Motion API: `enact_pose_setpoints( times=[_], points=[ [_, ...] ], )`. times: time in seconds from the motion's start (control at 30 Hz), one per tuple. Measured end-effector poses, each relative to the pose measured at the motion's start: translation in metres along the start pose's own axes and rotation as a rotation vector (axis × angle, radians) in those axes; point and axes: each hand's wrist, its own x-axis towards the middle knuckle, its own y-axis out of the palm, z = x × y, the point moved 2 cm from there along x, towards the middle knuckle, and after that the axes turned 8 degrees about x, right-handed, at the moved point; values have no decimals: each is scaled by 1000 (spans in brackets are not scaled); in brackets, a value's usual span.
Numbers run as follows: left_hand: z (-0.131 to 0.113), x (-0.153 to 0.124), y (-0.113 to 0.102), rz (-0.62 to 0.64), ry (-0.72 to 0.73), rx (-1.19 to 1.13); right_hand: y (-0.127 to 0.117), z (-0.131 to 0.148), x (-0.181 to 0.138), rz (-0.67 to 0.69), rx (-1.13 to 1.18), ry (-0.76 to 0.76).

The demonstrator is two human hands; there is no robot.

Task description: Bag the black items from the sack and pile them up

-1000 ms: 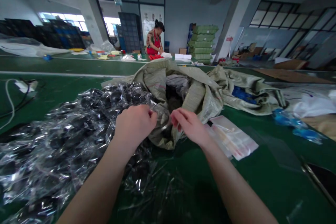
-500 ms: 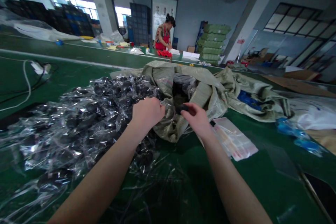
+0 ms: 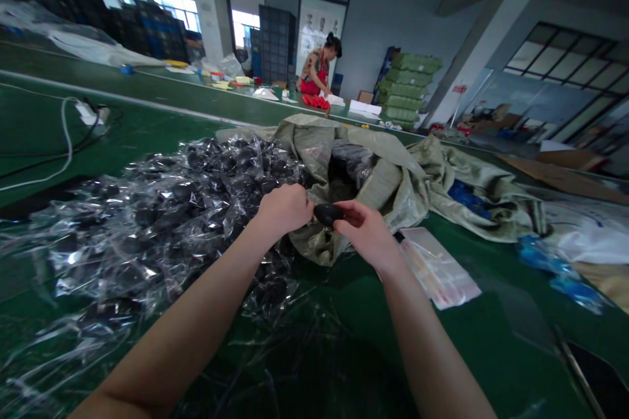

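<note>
My right hand (image 3: 366,230) pinches a small black oval part (image 3: 328,213) between thumb and fingers. My left hand (image 3: 285,207) is closed beside it, its fingers touching the part's left end; what it grips, perhaps a clear wrapper, I cannot make out. Both hands hover over the mouth of an open grey-green woven sack (image 3: 373,173). To the left spreads a big heap of black parts in clear plastic bags (image 3: 147,222) on the green table (image 3: 481,340).
A stack of clear flat bags (image 3: 437,268) lies right of my right hand. Blue wrapped items (image 3: 560,272) and white sheeting (image 3: 584,236) sit further right. A power strip with cables (image 3: 88,114) lies far left. A person in a red apron (image 3: 319,72) works at a far table.
My right hand went from empty to holding the black part, drawn out toward me. My left hand stayed closed beside it. The view has turned slightly left.
</note>
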Motion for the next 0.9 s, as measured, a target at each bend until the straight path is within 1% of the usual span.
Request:
enact_pose_setpoints(
  times=[0.13,0.2,0.27,0.33,0.4,0.47,0.6,0.67,0.77,0.9],
  points=[
    [-2,-1,0,0,-6,-20,-2,-5,1,-13,-138,-17],
    [-4,-2,-1,-10,-22,-10,-1,-7,2,-33,-120,15],
    [-7,-4,-2,-28,-40,9,1,-9,4,-65,11,102],
    [-9,-6,-2,-44,-40,20,4,-10,5,-127,191,193],
    [-11,-7,-2,-53,-22,21,5,-9,6,-207,300,227],
    [-12,-7,-2,-51,-1,18,5,-7,5,-237,266,185],
    [-12,-6,-2,-34,-11,2,4,0,-1,-193,-70,-2],
    [-11,-5,-3,-22,-31,-11,3,2,-4,-183,-199,-68],
    [-11,-5,-3,-23,-46,-26,4,2,-7,-145,-236,-151],
    [-14,-5,-3,-33,2,-27,4,1,-6,-129,-289,-216]
  ],
)
